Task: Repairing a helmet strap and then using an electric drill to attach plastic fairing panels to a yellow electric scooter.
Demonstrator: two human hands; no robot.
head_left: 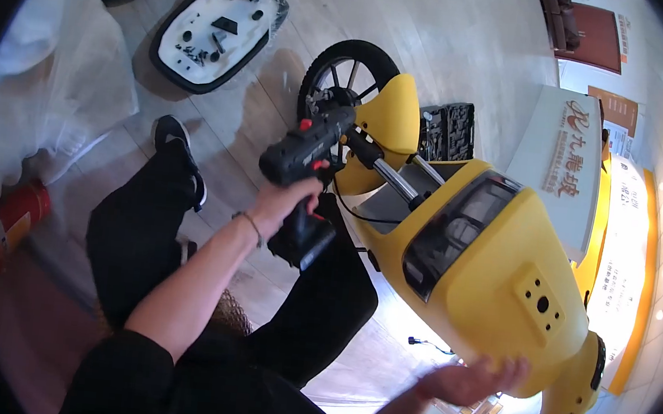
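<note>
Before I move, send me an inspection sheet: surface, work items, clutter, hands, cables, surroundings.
Surface: grey plank-patterned floor.
Work items: black cordless drill near the front wheel of a yellow vehicle.
Clutter: black-rimmed white tray holding small dark parts; open tool case.
Hands: left hand grips the drill; right hand open, blurred, contact with the vehicle unclear.
Cables: black cable beside the vehicle's front; loose connector on its lead.
Surroundings: white counter; red cylinder at left.
</note>
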